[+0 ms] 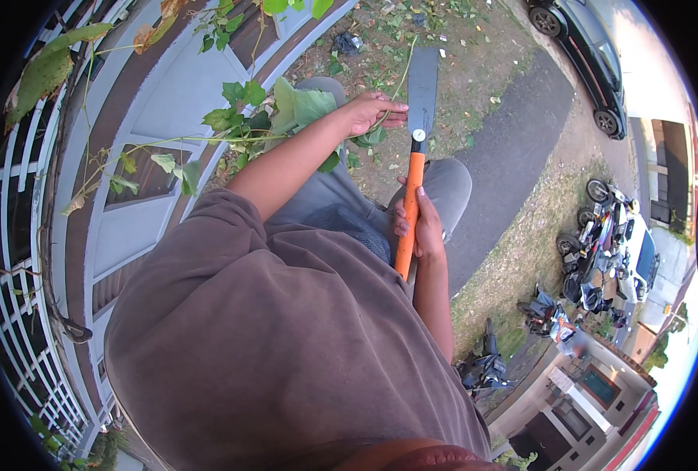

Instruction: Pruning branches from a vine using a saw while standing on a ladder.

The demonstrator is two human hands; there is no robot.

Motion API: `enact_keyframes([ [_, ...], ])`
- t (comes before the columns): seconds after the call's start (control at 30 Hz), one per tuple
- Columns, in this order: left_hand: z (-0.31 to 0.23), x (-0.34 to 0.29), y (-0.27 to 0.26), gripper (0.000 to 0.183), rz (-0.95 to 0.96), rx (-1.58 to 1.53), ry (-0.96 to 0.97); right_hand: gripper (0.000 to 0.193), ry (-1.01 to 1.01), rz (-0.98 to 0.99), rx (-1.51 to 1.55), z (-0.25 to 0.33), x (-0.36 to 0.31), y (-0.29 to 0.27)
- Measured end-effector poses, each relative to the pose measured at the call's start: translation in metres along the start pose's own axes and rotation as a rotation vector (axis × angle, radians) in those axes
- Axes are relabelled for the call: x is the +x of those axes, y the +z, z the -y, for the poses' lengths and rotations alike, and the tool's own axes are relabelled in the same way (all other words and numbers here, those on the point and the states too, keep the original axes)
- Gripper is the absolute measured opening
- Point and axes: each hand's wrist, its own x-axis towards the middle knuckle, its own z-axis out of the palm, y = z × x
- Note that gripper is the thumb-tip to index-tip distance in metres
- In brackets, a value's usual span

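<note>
My right hand (421, 224) is wrapped around the orange handle of a saw (413, 196). Its wide, flat grey blade points away from me, and a round white fitting sits where blade and handle meet; teeth cannot be made out. Beside the base of the blade, my left hand (369, 114) is closed around a thin green vine (402, 82), its fingertips close to the blade's left edge. One end of the stem rises alongside the blade. Broad green leaves (306, 108) hang around my left wrist, partly hidden by the forearm.
A grey panelled wall (168, 106) and white metal bars (19, 314) curve along the left, with more vine leaves (239, 94) hanging there. Leaf litter covers the ground ahead. A paved strip (506, 157), several motorcycles (596, 228) and a dark car (588, 63) lie to the right.
</note>
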Motion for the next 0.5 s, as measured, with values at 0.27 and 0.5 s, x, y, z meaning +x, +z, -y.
enact_keyframes([
  [0.27, 0.001, -0.001, 0.008, 0.031, -0.04, -0.019, -0.011, 0.05, 0.021, 0.076, -0.032, -0.001, 0.005, -0.002],
  [0.5, 0.002, 0.002, 0.001, 0.03, -0.054, -0.069, 0.002, 0.051, -0.011, 0.071, 0.085, -0.005, 0.011, -0.012],
])
